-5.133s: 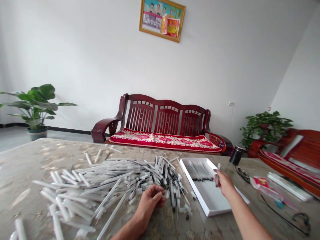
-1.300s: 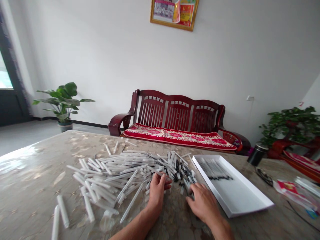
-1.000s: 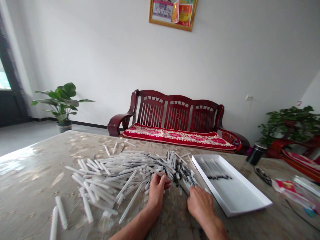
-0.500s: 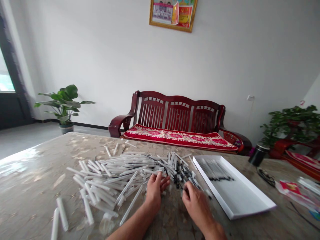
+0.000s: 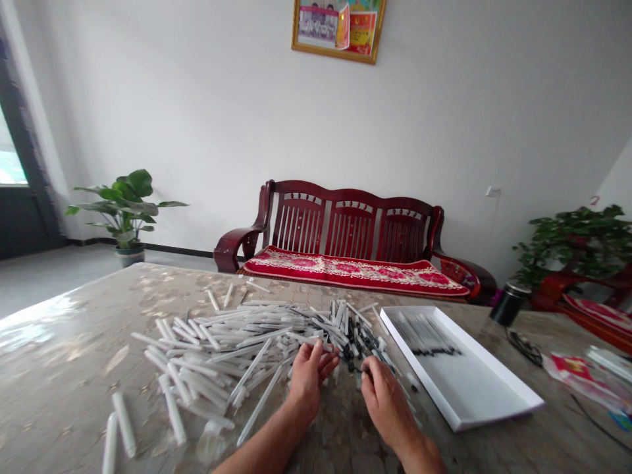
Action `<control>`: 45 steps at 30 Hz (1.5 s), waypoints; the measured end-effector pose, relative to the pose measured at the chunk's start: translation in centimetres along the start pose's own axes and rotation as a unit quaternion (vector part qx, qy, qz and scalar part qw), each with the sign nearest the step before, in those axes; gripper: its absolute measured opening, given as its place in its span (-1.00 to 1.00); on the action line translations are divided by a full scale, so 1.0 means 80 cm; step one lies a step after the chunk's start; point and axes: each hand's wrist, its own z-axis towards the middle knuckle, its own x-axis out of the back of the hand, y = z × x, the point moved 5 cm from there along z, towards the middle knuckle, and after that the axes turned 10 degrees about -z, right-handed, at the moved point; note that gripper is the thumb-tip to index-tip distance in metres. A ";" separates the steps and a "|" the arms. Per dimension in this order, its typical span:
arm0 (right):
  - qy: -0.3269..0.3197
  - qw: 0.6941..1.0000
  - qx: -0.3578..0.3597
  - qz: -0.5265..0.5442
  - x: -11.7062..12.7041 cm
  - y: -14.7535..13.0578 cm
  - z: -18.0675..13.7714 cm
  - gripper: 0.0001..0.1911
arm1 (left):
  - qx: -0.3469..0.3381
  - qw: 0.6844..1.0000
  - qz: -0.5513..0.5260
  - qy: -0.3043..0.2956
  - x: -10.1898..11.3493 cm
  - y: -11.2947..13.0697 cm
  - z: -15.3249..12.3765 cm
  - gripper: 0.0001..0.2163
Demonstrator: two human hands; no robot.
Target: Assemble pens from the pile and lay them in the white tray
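Observation:
My left hand (image 5: 309, 375) is at the near edge of a heap of translucent white plastic pen tubes (image 5: 232, 349). Its palm faces right, thumb raised and fingers loosely curved apart; I make out nothing held in it. My right hand (image 5: 385, 395) is closed, thumb and forefinger pinched on a small black piece (image 5: 365, 372), whose shape is mostly hidden. Between and beyond both hands lie black small parts and black-ended tubes (image 5: 353, 339). Right of my right hand stands a shallow white box (image 5: 486, 388), with a row of clear, black-ended thin sticks (image 5: 427, 332) at its far end.
Two thick white tubes (image 5: 123, 424) lie apart at the table's left. A black cylinder (image 5: 511, 304), a cable (image 5: 526, 349) and a red-and-clear plastic packet (image 5: 575, 372) are to the right. Behind the table (image 5: 59, 368) stands a wooden bench (image 5: 350, 224).
My left hand has shifted slightly right and its fingers have moved a little. My right hand has risen slightly, still pinched. The heap and box look unchanged.

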 end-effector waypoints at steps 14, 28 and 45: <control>0.061 0.996 0.061 0.002 0.023 0.003 0.006 -0.83 | 0.038 0.999 0.020 -0.029 -0.005 -0.007 -0.009 -0.58; -0.004 0.992 -0.071 0.100 -0.006 0.009 0.008 -0.72 | 0.066 0.995 -0.074 -0.020 -0.011 -0.001 -0.010 -0.88; -0.033 0.992 -0.034 -0.121 -0.031 -0.001 0.021 -0.72 | 0.081 0.996 -0.030 0.002 -0.005 -0.013 -0.008 -0.89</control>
